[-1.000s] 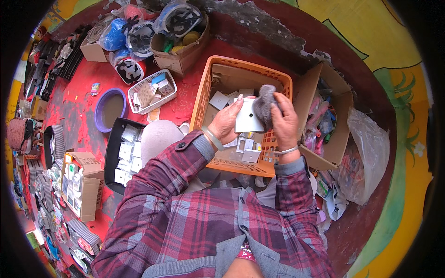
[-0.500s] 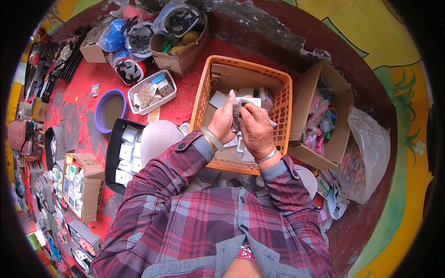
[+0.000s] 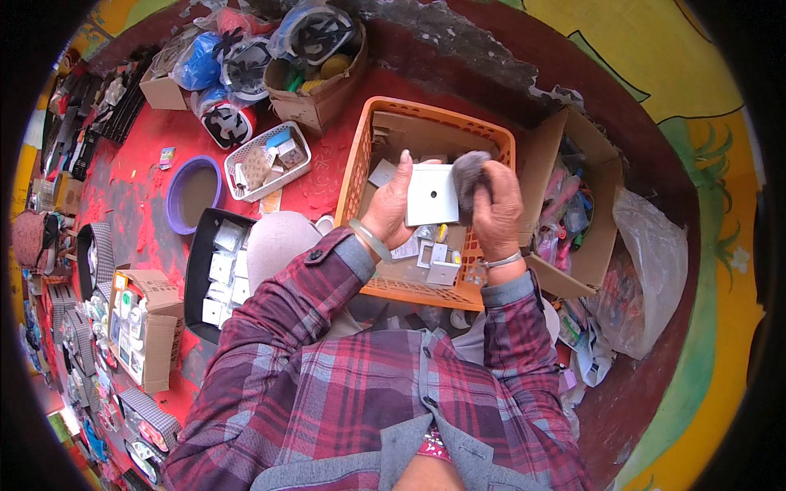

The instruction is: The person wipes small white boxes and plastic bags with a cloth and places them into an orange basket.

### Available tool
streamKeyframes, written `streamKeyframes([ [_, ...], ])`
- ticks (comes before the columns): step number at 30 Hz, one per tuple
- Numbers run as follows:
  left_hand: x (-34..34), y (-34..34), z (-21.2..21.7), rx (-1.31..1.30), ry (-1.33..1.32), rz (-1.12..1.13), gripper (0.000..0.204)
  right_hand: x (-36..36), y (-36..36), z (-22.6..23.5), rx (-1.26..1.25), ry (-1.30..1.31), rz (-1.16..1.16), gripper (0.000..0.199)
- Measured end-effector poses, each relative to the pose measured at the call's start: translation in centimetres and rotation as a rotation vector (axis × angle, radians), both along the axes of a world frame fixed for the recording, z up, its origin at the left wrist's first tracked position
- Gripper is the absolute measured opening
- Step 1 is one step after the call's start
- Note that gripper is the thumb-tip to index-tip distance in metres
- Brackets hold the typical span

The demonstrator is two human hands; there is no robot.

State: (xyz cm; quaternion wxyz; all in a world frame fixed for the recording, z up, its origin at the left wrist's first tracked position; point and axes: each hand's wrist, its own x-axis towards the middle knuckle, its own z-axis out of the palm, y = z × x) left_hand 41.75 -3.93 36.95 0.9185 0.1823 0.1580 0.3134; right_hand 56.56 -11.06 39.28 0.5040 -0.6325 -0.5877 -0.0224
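My left hand (image 3: pixel 391 204) holds a square white plate (image 3: pixel 431 195) with a small hole in its middle, face up, over an orange plastic basket (image 3: pixel 360 168). My right hand (image 3: pixel 498 209) grips a grey fuzzy cloth (image 3: pixel 469 177) and presses it against the plate's right edge. The basket holds several more white and grey square plates and frames (image 3: pixel 434 258) under my hands. A pale bangle sits on my left wrist, a thin metal one on my right.
An open cardboard box (image 3: pixel 573 213) of mixed packets stands right of the basket, a clear plastic bag (image 3: pixel 651 270) beyond it. Left are a black tray of white plates (image 3: pixel 219 274), a purple bowl (image 3: pixel 192 192), a white basket (image 3: pixel 266 159) and more boxes on red ground.
The plate was held flat, then turned edge-on with both hands close together; now it faces up again and my right hand with the cloth is back at its right edge.
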Motion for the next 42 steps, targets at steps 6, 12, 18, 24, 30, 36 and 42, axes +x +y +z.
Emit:
streamKeyframes([
  [6, 0.1, -0.7, -0.7, 0.028, 0.043, 0.005, 0.057, -2.0, -0.1, -0.5, -0.158, -0.235, 0.036, 0.028],
  [12, -0.2, 0.1, 0.1, 0.062, 0.055, 0.083, 0.058, -2.5, -0.4, -1.1, -0.175, -0.156, 0.079, 0.024],
  [18, -0.1, 0.1, -0.5, 0.086, 0.099, 0.194, 0.06, -4.3, -0.6, -1.1, -0.147, -0.054, 0.182, 0.024],
  [24, -0.3, -0.1, 0.2, 0.11, 0.175, 0.189, 0.061, -6.4, -1.3, -0.8, -0.141, 0.023, 0.265, 0.025],
  [30, 0.1, -0.2, 0.3, 0.076, -0.005, 0.137, 0.06, -3.2, -0.9, -1.1, -0.131, -0.048, 0.057, 0.019],
  [36, 0.3, -2.3, 0.0, 0.13, -0.008, -0.13, 0.06, -1.4, -0.1, -0.3, -0.071, -0.071, -0.06, 0.02],
  [42, 0.5, -2.0, -1.1, 0.053, 0.126, -0.031, 0.065, -3.9, -0.5, -0.1, -0.075, -0.22, 0.008, 0.025],
])
